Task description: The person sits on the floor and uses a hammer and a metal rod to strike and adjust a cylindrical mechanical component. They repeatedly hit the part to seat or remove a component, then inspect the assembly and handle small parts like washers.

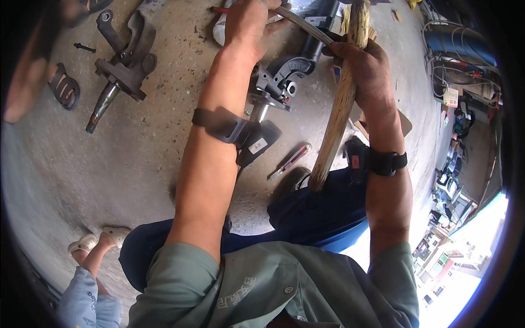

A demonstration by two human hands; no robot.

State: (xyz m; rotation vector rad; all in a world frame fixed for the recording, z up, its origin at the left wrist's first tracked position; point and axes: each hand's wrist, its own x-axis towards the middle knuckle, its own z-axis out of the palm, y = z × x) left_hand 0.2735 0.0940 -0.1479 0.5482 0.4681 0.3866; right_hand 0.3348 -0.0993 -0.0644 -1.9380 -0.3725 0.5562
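My left hand, at the top edge, is closed around a narrow grey bar; part of the hand is cut off by the frame. The bar slants down to my right hand, which is wrapped around a rough wooden stick. That stick runs down to my knee, and its top leaves the picture. Whether my right fingers also grip the bar's end, I cannot tell. Between my forearms lies a metal steering knuckle with a shiny shaft, next to a black tube.
A second steering knuckle lies left, near a bolt and a black coil. A red-and-silver utility knife rests by my foot. A bystander's legs show lower left; another person's blurred limb is upper left. Clutter lines the right wall.
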